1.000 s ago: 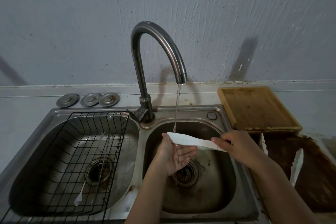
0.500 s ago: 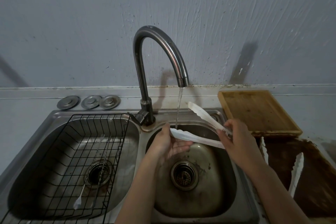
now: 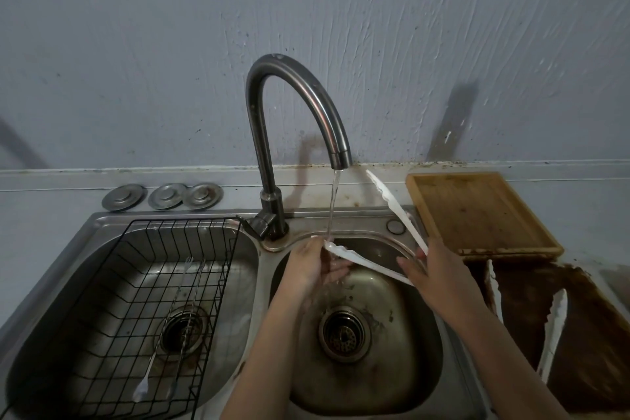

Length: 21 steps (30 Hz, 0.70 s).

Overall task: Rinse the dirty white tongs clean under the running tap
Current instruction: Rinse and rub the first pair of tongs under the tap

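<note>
1. We list the white tongs [image 3: 371,266], spread open in a V over the right basin of the steel double sink [image 3: 439,382]. The lower arm lies across the basin's back part, its tip under the stream; the upper arm rises toward the sink's back right corner.
2. Our right hand [image 3: 439,274] grips the tongs at the hinge end, fingers curled round where the two arms meet, near the basin's right rim.
3. Our left hand [image 3: 315,264] is cupped, fingers loosely curled, thumb on the tip of the lower arm; water runs over both.
4. The gooseneck tap [image 3: 296,102] stands on the sink's back rim between the basins, and its water stream [image 3: 332,204] falls onto the tong tip.
5. The round drain strainer [image 3: 344,334] sits in the floor of the right basin, clear of the hands.
6. A black wire rack [image 3: 143,310] fills the left basin, with slim utensils [image 3: 170,334] lying in it; we cannot tell their kind.
7. Three metal discs [image 3: 167,196] lie in a row on the counter behind the sink's back left edge.
8. A wooden tray [image 3: 477,211] rests on the counter just right of the sink's back right corner.
9. A second pair of white tongs [image 3: 554,331] lies on the brown-stained counter beside the sink's right edge.
</note>
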Tool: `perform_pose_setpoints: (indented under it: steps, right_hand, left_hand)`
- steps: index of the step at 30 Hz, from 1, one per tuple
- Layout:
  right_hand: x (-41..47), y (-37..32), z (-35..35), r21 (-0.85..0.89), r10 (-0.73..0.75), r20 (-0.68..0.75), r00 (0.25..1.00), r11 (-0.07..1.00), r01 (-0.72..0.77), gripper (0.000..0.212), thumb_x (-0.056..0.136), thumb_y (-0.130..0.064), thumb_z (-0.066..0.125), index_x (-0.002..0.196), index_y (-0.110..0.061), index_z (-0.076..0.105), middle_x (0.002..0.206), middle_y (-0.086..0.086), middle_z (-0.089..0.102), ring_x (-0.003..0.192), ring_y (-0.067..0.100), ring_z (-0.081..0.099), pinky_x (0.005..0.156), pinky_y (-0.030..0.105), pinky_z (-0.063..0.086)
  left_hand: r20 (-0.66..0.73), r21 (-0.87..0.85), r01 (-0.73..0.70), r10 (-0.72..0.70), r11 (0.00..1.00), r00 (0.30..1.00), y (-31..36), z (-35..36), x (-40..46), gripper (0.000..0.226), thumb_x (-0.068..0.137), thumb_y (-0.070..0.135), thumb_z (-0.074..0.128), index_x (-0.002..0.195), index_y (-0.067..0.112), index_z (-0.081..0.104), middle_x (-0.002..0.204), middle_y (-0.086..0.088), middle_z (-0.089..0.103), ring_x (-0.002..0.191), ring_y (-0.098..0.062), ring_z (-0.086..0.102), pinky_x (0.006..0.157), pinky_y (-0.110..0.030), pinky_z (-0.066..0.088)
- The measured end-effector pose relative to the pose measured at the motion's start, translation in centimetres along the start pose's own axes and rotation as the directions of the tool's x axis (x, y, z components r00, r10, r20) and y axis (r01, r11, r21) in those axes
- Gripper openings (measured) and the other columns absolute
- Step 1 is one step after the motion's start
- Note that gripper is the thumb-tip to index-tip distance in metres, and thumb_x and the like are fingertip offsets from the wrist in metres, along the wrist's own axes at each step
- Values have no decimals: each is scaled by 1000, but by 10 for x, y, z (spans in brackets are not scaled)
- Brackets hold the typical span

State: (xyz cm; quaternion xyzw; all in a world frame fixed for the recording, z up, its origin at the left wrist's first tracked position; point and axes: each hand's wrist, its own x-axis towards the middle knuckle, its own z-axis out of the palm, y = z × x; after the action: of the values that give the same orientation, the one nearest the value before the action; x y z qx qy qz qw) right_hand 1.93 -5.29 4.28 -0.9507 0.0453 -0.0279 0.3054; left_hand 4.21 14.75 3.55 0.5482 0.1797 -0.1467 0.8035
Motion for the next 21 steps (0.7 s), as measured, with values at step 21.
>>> perform_pose_setpoints:
  steps: [21]
  right_hand:
    - [-3, -5, -8, 52, 41, -125, 991, 998, -35, 23, 72, -20, 77, 82, -14, 57, 82, 4, 59, 85, 25, 62, 76, 40, 53]
  left_hand:
    - [-96, 428, -231, 298, 874, 950, -2, -4, -12, 22, 81, 6, 66, 66, 21, 69, 50, 7, 65, 48, -7, 58, 51, -18, 47]
